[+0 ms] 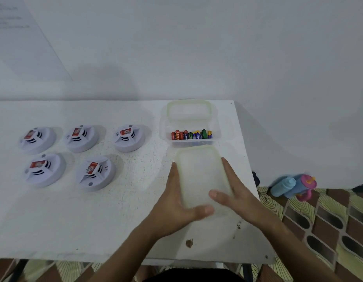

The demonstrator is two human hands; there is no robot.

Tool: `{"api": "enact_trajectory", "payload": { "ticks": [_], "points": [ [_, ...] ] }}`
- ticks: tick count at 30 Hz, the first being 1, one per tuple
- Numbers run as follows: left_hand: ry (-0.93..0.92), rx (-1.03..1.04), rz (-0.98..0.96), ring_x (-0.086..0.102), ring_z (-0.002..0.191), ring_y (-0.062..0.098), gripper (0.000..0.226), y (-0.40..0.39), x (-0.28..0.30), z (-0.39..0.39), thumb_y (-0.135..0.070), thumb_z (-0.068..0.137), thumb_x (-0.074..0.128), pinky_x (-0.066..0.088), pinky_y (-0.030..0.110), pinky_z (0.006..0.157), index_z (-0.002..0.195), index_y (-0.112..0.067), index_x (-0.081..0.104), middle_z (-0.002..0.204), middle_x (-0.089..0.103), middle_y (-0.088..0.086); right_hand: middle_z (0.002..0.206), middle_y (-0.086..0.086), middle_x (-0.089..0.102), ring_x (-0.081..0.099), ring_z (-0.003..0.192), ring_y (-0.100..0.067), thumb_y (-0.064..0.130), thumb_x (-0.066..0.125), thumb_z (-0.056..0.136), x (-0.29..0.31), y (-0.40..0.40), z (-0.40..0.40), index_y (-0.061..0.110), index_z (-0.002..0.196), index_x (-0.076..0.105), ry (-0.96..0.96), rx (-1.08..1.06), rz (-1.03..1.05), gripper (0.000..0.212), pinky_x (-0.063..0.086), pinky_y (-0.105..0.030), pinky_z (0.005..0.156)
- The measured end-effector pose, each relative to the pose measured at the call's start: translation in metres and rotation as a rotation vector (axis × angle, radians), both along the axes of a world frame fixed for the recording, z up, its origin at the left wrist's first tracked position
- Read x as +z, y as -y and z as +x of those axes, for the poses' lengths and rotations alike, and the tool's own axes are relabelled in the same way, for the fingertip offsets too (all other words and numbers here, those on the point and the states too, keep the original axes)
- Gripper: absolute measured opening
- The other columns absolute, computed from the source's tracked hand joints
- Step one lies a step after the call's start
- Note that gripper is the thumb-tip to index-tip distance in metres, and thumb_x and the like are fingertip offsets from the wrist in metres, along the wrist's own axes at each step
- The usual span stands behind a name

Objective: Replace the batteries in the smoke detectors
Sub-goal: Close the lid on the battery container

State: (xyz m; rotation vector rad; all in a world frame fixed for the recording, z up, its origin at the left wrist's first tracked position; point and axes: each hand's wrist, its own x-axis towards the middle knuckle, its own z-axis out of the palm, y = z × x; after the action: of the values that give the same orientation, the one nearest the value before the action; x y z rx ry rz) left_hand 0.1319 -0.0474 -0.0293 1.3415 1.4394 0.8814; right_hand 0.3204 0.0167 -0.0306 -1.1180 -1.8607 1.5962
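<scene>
The red labels on the smoke detectors and the print on the batteries carry writing, but none of it is sharp enough to read. Five white round smoke detectors [74, 155] sit on the left half of the white counter [95, 220], three in a back row and two in front, each with a red label on top. To their right stands a clear plastic box [191, 137] holding a row of about ten batteries [191, 135] in red, green, blue and yellow; the exact count is hard to make out. One pale lid [189, 110] lies just behind the box at the counter's far edge. A second translucent lid [201, 176] with a greenish rim is held just in front of the box between both hands. The left hand [174, 204] grips its left edge, fingers straight along the side and thumb curled over the near end. The right hand [235, 192] holds the right edge, fingers extended along it and thumb laid across the top. Off the counter to the right, on a patterned floor covering [319, 220], lie two blurred bottles [292, 187], blue with pink parts.
</scene>
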Motion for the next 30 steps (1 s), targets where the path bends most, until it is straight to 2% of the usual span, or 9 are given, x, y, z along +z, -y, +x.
{"api": "enact_trajectory", "payload": {
  "ticks": [1,3,6,10,14,16,19,23,30],
  "points": [
    [-0.003,-0.036,0.005,0.032,0.116,-0.03,0.106,0.0,-0.001,-0.003,-0.031,0.064,0.086,0.037,-0.002,0.084,0.115,-0.079,0.007,0.121,0.028,-0.056,0.111,0.067,0.029,0.032,0.108,0.038,0.02,0.071,0.086,0.0,-0.002,0.003,0.053,0.128,0.014,0.016,0.051,0.035,0.078,0.033,0.007,0.085],
    [-0.026,-0.08,0.002,0.025,0.118,-0.033,0.127,0.001,-0.004,-0.008,-0.025,0.057,0.092,0.032,-0.006,0.085,0.117,-0.076,-0.007,0.13,0.02,-0.048,0.121,0.066,0.014,0.02,0.118,0.038,0.023,0.082,0.073,-0.001,-0.005,0.01,0.055,0.132,0.003,0.067,0.13,0.073,0.104,0.027,0.008,0.09],
    [-0.037,-0.089,0.0,0.024,0.118,-0.033,0.126,-0.003,-0.01,-0.012,-0.024,0.058,0.093,0.031,-0.007,0.084,0.121,-0.068,-0.006,0.125,0.015,-0.057,0.137,0.055,0.007,0.014,0.133,0.024,0.028,0.092,0.058,-0.002,-0.007,0.013,0.053,0.141,-0.004,0.093,0.174,0.106,0.129,0.027,0.002,0.1],
    [-0.066,-0.054,-0.02,0.03,0.125,-0.02,0.137,-0.005,-0.011,-0.015,-0.032,0.056,0.093,0.034,-0.002,0.087,0.137,-0.058,-0.014,0.132,0.017,-0.052,0.15,0.021,0.024,0.027,0.141,-0.002,0.016,0.095,0.056,0.001,-0.006,0.004,0.04,0.15,0.004,0.042,0.172,0.161,0.133,0.038,-0.019,0.107],
    [-0.033,-0.034,0.041,0.045,0.126,-0.002,0.124,-0.008,-0.013,-0.013,-0.016,0.053,0.095,0.049,0.019,0.09,0.145,-0.042,0.016,0.131,0.044,-0.03,0.131,0.048,0.027,0.031,0.127,0.02,-0.004,0.09,0.059,-0.006,-0.002,0.002,0.048,0.137,0.007,-0.002,0.119,0.194,0.125,0.04,-0.004,0.092],
    [-0.036,-0.012,0.061,0.049,0.126,0.007,0.122,-0.008,-0.014,-0.013,-0.014,0.051,0.096,0.053,0.032,0.092,0.147,-0.032,0.021,0.131,0.049,-0.02,0.135,0.045,0.03,0.032,0.131,0.016,-0.004,0.09,0.059,-0.01,-0.001,0.002,0.045,0.139,0.011,-0.007,0.104,0.208,0.123,0.038,-0.003,0.095],
    [-0.03,-0.003,0.074,0.05,0.125,0.011,0.121,-0.008,-0.016,-0.014,-0.015,0.049,0.096,0.053,0.043,0.094,0.146,-0.032,0.026,0.132,0.052,-0.016,0.144,0.036,0.031,0.03,0.137,0.009,0.001,0.092,0.057,-0.017,-0.001,0.002,0.038,0.147,0.012,-0.019,0.057,0.18,0.125,0.035,-0.005,0.099],
    [-0.032,-0.041,0.069,0.049,0.127,0.013,0.122,-0.01,-0.015,-0.016,-0.01,0.052,0.095,0.052,0.044,0.095,0.148,-0.031,0.023,0.135,0.05,-0.014,0.148,0.024,0.029,0.029,0.14,0.0,0.008,0.092,0.06,-0.018,0.001,-0.003,0.048,0.145,0.009,-0.021,0.062,0.182,0.126,0.039,-0.014,0.102],
    [0.011,-0.166,0.072,0.039,0.134,0.013,0.123,-0.018,-0.014,-0.019,-0.003,0.056,0.092,0.049,0.035,0.099,0.148,-0.022,0.012,0.14,0.036,-0.011,0.145,0.035,0.023,0.024,0.139,0.008,0.013,0.091,0.063,-0.024,0.005,-0.005,0.044,0.145,0.0,-0.036,0.079,0.187,0.127,0.032,-0.01,0.106]
  ]
}}
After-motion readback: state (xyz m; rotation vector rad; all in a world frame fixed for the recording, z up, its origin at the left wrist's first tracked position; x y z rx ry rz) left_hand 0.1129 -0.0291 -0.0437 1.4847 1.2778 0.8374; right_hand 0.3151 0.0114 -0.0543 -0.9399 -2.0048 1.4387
